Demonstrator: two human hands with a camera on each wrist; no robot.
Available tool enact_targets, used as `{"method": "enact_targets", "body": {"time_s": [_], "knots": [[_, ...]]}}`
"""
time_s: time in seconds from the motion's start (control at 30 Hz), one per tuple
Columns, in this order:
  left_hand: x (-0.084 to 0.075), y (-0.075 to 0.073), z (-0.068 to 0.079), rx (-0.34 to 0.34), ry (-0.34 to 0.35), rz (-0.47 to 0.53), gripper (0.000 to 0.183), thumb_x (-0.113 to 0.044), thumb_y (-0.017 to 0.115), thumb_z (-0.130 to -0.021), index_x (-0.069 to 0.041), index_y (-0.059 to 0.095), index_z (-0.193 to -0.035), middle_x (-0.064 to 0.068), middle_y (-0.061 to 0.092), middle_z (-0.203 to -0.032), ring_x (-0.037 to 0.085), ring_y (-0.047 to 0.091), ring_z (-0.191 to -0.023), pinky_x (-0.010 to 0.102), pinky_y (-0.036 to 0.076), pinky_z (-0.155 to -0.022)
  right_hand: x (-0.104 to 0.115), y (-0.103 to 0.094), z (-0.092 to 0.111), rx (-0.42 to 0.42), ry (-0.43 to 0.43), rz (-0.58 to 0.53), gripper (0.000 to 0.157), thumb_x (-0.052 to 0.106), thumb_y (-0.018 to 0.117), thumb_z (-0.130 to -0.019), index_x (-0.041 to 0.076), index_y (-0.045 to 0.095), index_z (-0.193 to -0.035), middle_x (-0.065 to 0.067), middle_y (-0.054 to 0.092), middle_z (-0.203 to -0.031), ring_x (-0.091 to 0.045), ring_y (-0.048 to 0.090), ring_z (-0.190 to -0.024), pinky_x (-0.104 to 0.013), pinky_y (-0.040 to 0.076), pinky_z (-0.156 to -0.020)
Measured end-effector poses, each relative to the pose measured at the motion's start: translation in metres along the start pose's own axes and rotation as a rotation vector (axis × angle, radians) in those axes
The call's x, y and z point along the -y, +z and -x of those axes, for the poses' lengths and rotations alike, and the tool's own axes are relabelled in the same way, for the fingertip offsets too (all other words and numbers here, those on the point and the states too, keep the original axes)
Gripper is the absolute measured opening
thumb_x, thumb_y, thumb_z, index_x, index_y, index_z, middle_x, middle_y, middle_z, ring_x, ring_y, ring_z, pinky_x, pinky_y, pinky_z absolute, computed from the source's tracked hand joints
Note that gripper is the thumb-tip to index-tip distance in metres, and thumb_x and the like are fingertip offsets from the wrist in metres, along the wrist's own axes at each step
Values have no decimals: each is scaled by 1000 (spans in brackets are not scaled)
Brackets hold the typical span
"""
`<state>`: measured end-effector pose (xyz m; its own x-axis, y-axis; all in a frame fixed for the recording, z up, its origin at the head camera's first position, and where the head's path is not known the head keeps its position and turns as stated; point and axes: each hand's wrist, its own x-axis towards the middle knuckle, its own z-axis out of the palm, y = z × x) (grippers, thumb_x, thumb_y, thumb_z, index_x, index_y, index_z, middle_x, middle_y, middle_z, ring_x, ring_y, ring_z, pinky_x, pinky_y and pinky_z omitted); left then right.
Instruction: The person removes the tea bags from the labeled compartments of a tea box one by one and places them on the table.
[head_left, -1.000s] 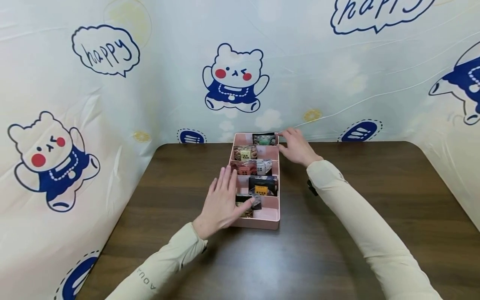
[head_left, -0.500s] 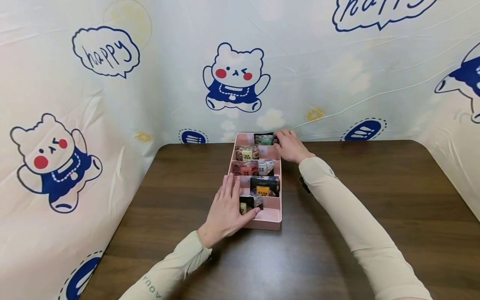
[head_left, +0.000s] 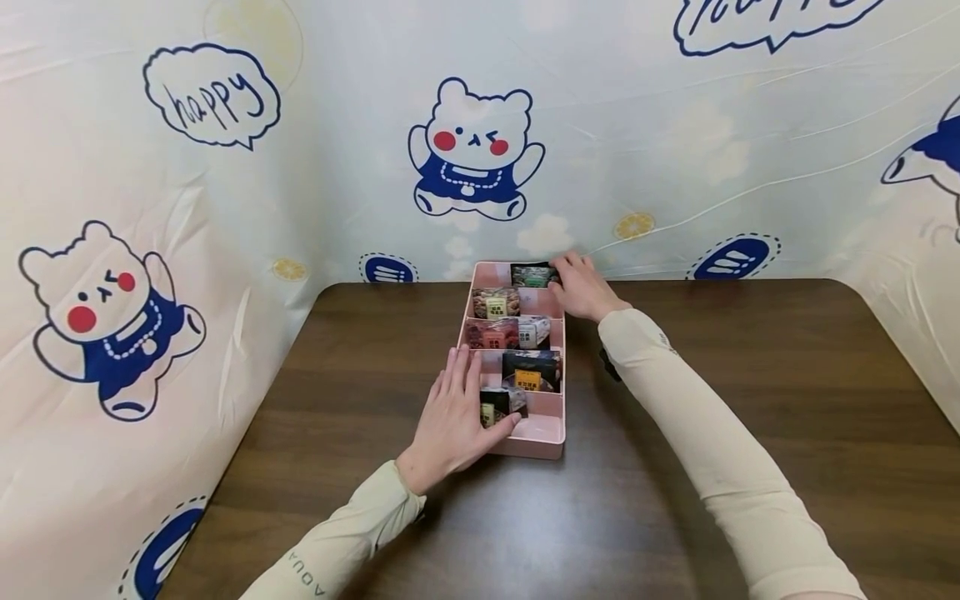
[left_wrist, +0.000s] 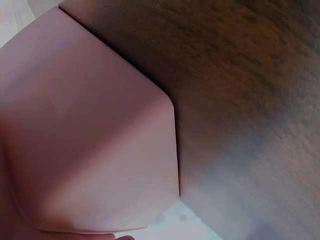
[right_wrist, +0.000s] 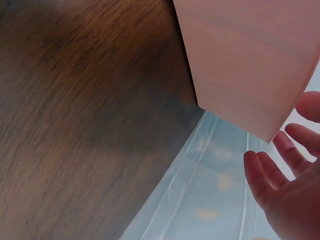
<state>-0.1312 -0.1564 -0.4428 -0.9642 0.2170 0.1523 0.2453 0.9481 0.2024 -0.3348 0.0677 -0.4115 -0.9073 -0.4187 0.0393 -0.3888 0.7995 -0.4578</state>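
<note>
A long pink divided box (head_left: 546, 448) stands on the table, with small snack packets in its compartments. My left hand (head_left: 452, 421) lies over its near left side, fingers extended and thumb out toward the black packet (head_left: 516, 400) in the nearest compartment. At the far right corner, my right hand (head_left: 587, 287) reaches its fingers over the rim beside the dark green packet (head_left: 531, 275). In the right wrist view, that hand's fingers (right_wrist: 257, 175) are loosely bent and spread by the box corner. The left wrist view shows mostly the box's outer wall (left_wrist: 100, 125); fingertips barely appear.
Brown wooden table (head_left: 675, 400) surrounds the box. Other compartments hold a nut packet (head_left: 497, 304), a red packet (head_left: 491, 335), a silvery packet (head_left: 534, 332) and a black packet with an orange label (head_left: 532, 372). A printed curtain (head_left: 337, 125) hangs behind the table.
My right hand has moved slightly left, its fingers coming over the far right rim. My left hand has slid a little back toward me. Over the last half second both hands stay nearly still.
</note>
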Motion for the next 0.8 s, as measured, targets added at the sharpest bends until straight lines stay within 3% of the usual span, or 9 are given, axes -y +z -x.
{"method": "enact_targets", "body": {"time_s": [0.37,0.8], "knots": [[1,2,0,-16,10,-14,105,-77,45,-81,-4,21,-153,20,17,-160,33,14,-150,54,31,-112,2,0,1,0,-1,-2,33,21,47,-100,2,59,-123,-17,45,-124,-33,37,-112,-48,37,-98],[1,0,1,-9,2,-10,106,-78,44,-81,-5,20,-154,19,16,-160,32,13,-150,54,31,-112,6,1,1,25,-45,26,30,18,45,-99,2,62,-118,-18,56,-124,-35,42,-120,-48,34,-104]]}}
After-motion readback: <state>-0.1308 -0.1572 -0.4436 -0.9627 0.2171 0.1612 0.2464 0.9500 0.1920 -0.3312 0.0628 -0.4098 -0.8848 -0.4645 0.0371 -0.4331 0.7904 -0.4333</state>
